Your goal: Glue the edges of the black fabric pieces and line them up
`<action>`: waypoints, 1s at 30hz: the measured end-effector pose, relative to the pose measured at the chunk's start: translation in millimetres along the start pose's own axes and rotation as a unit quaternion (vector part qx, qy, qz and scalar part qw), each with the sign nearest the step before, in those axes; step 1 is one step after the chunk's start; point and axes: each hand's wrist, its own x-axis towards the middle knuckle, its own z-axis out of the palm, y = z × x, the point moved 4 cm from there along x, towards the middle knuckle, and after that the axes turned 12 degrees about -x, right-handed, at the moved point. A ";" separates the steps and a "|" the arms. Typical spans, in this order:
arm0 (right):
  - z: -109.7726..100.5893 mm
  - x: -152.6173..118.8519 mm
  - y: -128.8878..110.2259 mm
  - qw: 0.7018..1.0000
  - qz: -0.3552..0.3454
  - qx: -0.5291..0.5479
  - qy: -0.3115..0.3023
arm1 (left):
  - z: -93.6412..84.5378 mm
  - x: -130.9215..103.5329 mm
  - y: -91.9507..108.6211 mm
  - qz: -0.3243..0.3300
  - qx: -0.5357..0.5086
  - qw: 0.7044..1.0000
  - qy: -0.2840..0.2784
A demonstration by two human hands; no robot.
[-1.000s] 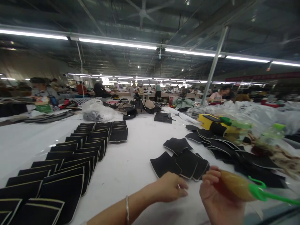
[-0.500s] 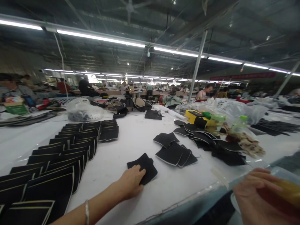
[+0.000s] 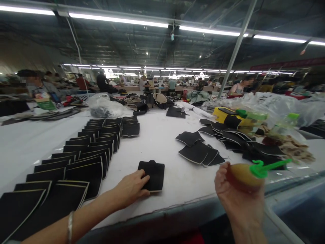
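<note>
Left hand (image 3: 133, 185) over left side of lone black piece (image 3: 156, 176), flat near table's (image 3: 157, 142) front edge; pinching or only pressing, cannot tell. Right hand (image 3: 235, 198) curls around amber bottle (image 3: 243, 178) by same edge, green spout (image 3: 276, 165) pointing right. Overlapping black panels (image 3: 86, 171) lie leftward.

A worker's left forearm (image 3: 93, 209) extends forward, the left hand (image 3: 133, 184) palm down, thumb apart from fingers, while the right hand (image 3: 235, 200) is palm up, fingers curled.
</note>
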 end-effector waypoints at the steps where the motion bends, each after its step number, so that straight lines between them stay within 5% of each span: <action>1: 0.6 1.3 3.4 1.000 0.003 -0.017 -0.002 | 1.4 2.9 0.2 -0.030 0.018 0.999 0.019; 5: 5.1 4.7 14.3 0.993 -0.010 -0.117 -0.021 | 6.6 9.5 2.5 -0.105 0.005 0.993 0.054; 12: 14.1 3.8 31.7 0.970 -0.082 -0.229 -0.009 | 9.9 5.3 -3.6 -0.070 -0.054 0.996 0.026; 30: 18.4 5.3 49.6 0.934 -0.070 -0.344 -0.070 | 3.7 7.8 4.7 -0.032 -0.001 0.999 -0.019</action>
